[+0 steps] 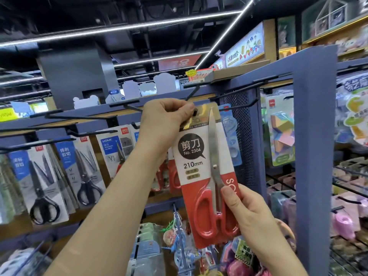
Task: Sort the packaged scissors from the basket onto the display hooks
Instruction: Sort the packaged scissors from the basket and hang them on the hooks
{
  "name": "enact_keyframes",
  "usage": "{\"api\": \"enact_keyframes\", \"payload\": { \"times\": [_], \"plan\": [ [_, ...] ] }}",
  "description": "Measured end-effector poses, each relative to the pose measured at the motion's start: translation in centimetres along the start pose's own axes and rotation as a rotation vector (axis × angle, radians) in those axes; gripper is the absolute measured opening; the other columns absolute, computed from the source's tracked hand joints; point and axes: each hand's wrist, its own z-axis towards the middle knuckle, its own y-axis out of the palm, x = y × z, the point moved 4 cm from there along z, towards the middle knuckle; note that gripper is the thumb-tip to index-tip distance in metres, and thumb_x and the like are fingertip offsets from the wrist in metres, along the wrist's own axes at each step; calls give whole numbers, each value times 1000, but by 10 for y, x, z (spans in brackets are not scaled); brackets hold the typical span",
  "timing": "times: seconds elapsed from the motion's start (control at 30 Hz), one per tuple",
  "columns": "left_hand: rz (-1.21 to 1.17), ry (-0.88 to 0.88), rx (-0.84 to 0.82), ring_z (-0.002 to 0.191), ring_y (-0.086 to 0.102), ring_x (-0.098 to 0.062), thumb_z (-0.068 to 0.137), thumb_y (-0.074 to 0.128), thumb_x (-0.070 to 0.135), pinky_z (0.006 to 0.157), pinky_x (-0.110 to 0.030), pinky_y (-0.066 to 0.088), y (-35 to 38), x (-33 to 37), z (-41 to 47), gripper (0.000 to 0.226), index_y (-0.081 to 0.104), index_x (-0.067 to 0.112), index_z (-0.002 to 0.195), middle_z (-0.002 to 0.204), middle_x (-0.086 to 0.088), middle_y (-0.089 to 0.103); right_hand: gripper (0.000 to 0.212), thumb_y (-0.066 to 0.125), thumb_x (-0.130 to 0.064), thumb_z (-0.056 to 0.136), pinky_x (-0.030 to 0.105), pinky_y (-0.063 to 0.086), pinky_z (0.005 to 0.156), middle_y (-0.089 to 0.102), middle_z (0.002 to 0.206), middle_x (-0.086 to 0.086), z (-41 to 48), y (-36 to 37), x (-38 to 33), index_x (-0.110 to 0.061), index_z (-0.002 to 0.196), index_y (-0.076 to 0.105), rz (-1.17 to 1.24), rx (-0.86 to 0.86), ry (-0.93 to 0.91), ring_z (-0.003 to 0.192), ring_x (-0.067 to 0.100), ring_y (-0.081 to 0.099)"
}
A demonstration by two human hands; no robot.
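The left grip [163, 120] is raised, above and left of the right grip [247, 212]. Its fingers are curled, pinching the top edge of the scissors pack [191, 168]. The right grip pinches the pack's lower right part, thumb across the front, fingers behind. The bare left forearm [111, 196] slants up from below its grip; the right forearm [278, 253] does likewise.

Packaged scissors [191, 172]: red handles, steel blades pointing up, on a white-and-red card marked No. 2304; upright, slightly tilted.
Display hook [194, 112]: black tip at the card's top.
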Motion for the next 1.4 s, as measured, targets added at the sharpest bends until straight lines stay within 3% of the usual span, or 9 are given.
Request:
{"api": "enact_keyframes", "payload": {
  "times": [0.13,0.27,0.47,0.67,0.83,0.93,1.13,1.27,1.4],
  "plan": [
    [-61,-82,-10,70,69,-10,92,66,14,66,-27,58,6,-21,5,8,71,19,88,80,2,74,34,58,-45,82,29,56,55,74,74,10,4,6,6,-14,79,72,-37,72,-28,63,21,71],
    [-101,-125,-59,83,74,-17,92,64,6,68,-36,62,0,-42,-2,38,55,30,120,109,-3,70,53,58,-65,86,53,57,72,73,79,16,18,9,15,-14,84,69,-120,140,-29,76,39,71],
    [206,-60,-15,82,73,-13,90,69,10,74,-42,61,-7,-81,-1,75,31,44,144,94,1,74,74,46,-81,79,47,52,71,69,70,11,54,14,25,-9,75,64,-342,225,-18,70,31,66],
    [490,61,107,78,66,-11,86,73,14,75,-33,56,-1,-102,21,72,37,43,142,94,2,70,28,53,-46,98,35,49,86,70,105,-2,84,14,41,-23,112,61,-588,186,103,102,21,64],
    [634,83,150,95,67,-20,89,71,20,87,-35,54,-1,-115,32,63,38,30,141,105,1,70,45,55,-34,97,33,47,93,61,126,-3,76,7,47,-26,140,46,-796,70,168,112,18,59],
    [738,84,171,113,55,-23,91,69,27,92,-28,40,-3,-119,30,50,51,17,136,120,-4,59,36,55,-32,98,28,45,79,61,119,-10,64,0,42,-31,134,51,-792,52,161,99,9,61],
    [686,-11,112,131,43,-22,93,65,31,107,-36,35,-11,-128,-4,63,37,17,148,144,-5,46,21,58,-21,97,19,47,60,66,84,-17,23,-10,22,-41,101,61,-649,83,38,66,1,60],
    [549,95,52,98,58,-9,94,64,22,90,-24,45,-13,-121,-53,36,60,21,130,116,5,64,22,60,-21,96,47,57,69,67,80,-10,-19,-23,10,-41,101,66,-683,136,1,68,21,65],
    [374,181,-180,81,62,11,90,67,22,74,-2,41,-4,-122,-117,13,77,26,98,85,30,64,24,61,-19,95,45,56,66,68,76,-8,-73,-35,3,-42,101,66,-791,169,31,65,24,65]
  ]
}}
